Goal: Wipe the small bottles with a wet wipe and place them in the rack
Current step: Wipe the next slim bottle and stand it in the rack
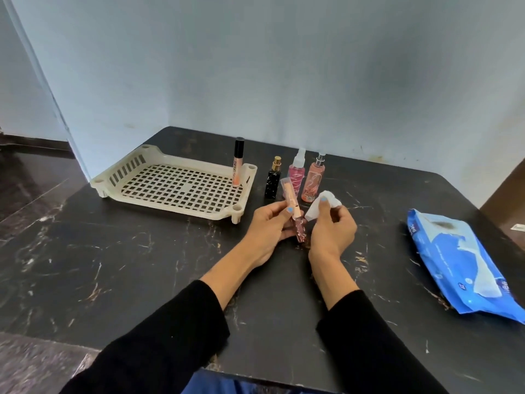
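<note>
Left hand (268,227) grips the tilted gloss tube (294,213), right hand (332,226) pinches the wet wipe (322,206) just beside it: wrap the tube fully, then twist.

Pale blue wall (255,66), black marble table (113,265)

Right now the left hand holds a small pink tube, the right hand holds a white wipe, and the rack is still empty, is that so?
Not quite: the rack isn't empty. The head view shows a lip gloss tube standing upright in its far right corner. The rest holds: the left hand holds the pink tube and the right hand holds the wipe.
</note>
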